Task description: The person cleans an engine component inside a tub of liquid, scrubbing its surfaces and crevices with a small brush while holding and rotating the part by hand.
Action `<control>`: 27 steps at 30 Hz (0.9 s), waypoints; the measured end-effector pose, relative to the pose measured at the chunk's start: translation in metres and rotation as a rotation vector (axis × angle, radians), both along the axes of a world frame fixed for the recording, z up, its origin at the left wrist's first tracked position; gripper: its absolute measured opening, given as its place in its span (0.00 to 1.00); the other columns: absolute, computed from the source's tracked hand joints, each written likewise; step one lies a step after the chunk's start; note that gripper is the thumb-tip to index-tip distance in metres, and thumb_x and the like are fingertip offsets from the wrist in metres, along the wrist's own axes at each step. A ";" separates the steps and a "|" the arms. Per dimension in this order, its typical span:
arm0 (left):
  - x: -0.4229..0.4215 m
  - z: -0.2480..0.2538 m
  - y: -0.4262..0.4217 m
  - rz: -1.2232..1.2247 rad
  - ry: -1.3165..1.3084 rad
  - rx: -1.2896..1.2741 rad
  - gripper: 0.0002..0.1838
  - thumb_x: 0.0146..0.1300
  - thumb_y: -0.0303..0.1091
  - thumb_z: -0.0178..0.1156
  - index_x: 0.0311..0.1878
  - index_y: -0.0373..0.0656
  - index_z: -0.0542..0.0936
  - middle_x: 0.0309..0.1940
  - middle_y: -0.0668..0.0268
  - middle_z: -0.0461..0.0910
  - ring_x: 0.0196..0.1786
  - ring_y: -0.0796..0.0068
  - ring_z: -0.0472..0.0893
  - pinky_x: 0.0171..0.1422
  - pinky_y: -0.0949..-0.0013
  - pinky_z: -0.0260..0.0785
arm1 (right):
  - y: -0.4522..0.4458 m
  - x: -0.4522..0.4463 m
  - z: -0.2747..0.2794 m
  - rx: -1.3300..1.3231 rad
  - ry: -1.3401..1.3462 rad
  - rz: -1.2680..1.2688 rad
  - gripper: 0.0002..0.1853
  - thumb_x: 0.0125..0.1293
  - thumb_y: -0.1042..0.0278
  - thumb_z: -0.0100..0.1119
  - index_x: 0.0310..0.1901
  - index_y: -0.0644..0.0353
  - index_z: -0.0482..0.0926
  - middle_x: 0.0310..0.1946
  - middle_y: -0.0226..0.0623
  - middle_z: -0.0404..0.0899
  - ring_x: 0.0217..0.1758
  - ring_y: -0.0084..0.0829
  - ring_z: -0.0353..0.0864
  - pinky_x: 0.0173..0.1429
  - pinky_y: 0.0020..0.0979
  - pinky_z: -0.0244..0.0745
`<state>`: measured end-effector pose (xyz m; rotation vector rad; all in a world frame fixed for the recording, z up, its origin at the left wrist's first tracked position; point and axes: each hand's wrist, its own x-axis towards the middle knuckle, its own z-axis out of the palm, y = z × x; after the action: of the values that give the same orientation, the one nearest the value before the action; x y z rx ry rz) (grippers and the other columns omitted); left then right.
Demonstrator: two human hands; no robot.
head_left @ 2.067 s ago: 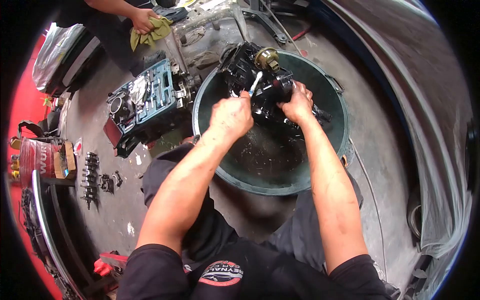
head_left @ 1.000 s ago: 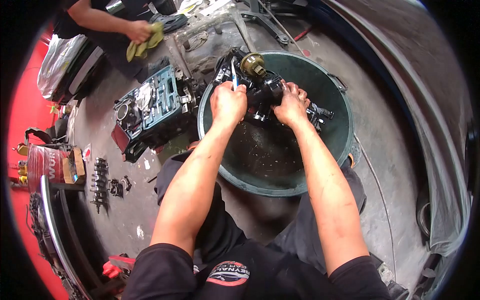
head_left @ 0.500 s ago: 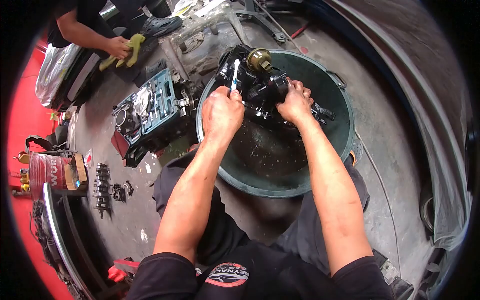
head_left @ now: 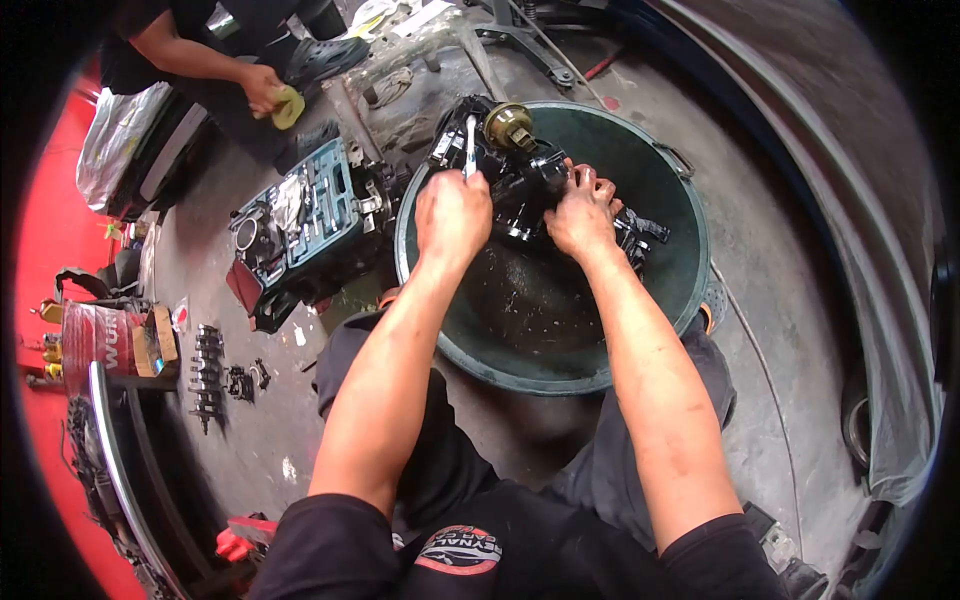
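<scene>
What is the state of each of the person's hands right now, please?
Left hand: closed, holding the slim white tool.
Right hand: closed on the black metal assembly, fingers curled.

Left fingers (head_left: 446, 186) grip a brush (head_left: 471, 145) while right fingers (head_left: 602, 190) hold black machinery (head_left: 524, 190).

Fisheye bend, black corners; forearms (head_left: 378, 400) bright; dark machine part (head_left: 517, 190) glinting; tub (head_left: 668, 265) dim inside.

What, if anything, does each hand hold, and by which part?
The left hand holds a slim white tool by its near end; the right hand grips the black mechanical part at its right side.
</scene>
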<state>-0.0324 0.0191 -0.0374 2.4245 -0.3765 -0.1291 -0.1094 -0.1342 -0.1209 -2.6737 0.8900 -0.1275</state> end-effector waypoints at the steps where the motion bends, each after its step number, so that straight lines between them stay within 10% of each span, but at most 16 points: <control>1: -0.011 0.003 0.005 -0.008 -0.001 0.048 0.20 0.69 0.43 0.56 0.40 0.31 0.85 0.41 0.38 0.83 0.50 0.38 0.83 0.57 0.46 0.74 | -0.002 -0.001 -0.001 -0.006 -0.004 -0.005 0.46 0.60 0.58 0.67 0.79 0.44 0.55 0.73 0.39 0.59 0.73 0.54 0.60 0.72 0.67 0.59; 27: -0.012 0.012 0.000 -0.157 -0.118 0.084 0.18 0.67 0.42 0.59 0.34 0.33 0.83 0.34 0.41 0.83 0.44 0.38 0.83 0.51 0.46 0.74 | -0.011 -0.007 0.012 0.075 -0.026 -0.065 0.49 0.57 0.56 0.74 0.78 0.46 0.57 0.70 0.43 0.63 0.72 0.54 0.64 0.70 0.63 0.66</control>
<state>-0.0441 0.0194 -0.0251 2.4901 -0.6266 -0.0721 -0.1167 -0.1451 -0.1093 -2.5691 0.9542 -0.1406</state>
